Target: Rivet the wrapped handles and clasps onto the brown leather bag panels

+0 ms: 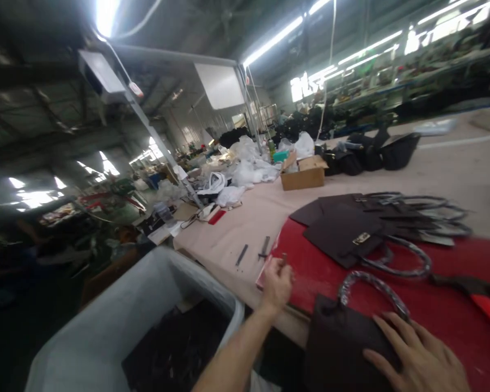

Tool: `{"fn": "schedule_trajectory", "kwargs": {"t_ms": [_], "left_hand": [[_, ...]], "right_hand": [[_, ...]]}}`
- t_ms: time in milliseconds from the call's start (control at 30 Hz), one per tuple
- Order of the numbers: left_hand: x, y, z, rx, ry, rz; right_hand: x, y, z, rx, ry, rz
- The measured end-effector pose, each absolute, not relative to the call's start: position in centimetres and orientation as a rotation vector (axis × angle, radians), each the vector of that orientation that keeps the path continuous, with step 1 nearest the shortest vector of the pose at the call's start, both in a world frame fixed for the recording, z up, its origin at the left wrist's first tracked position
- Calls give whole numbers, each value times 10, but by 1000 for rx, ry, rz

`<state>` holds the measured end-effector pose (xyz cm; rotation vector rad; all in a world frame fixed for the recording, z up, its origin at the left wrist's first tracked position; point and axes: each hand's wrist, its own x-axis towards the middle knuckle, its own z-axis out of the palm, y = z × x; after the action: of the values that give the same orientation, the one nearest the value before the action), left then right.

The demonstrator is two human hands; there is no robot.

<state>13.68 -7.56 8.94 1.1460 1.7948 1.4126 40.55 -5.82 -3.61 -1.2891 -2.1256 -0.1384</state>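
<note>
My left hand [276, 286] is closed at the table's near edge, by the corner of the red mat. A small brownish tip [285, 258] shows above its fingers; what it belongs to is hidden. Just beyond lie a small hammer-like tool [265, 246] and a thin dark rod [242, 254]. My right hand [420, 354] rests with fingers spread on a dark brown bag panel [343, 343]. This panel has a looped handle [371, 280] in clear plastic wrap, and its lower part runs out of view.
More dark panels with wrapped handles [347, 231] overlap on the red mat [453, 316]. Orange-handled scissors [488, 310] lie at the right. A cardboard box [304, 178] and plastic bags [247, 163] stand farther back. Left of the table is a large pale bin [93, 326] holding dark pieces.
</note>
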Motion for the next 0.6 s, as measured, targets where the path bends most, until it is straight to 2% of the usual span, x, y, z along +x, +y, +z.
{"fn": "schedule_trajectory", "kwargs": {"t_ms": [67, 267, 600], "left_hand": [[94, -62, 89, 1277, 2125, 1278], [-14, -37, 85, 1282, 2425, 1015], [-45, -9, 21, 1429, 2626, 494]], "right_hand": [[409, -63, -34, -1300, -2206, -177], [401, -63, -26, -1385, -2264, -164], [401, -77, -6, -1457, -2243, 85]]}}
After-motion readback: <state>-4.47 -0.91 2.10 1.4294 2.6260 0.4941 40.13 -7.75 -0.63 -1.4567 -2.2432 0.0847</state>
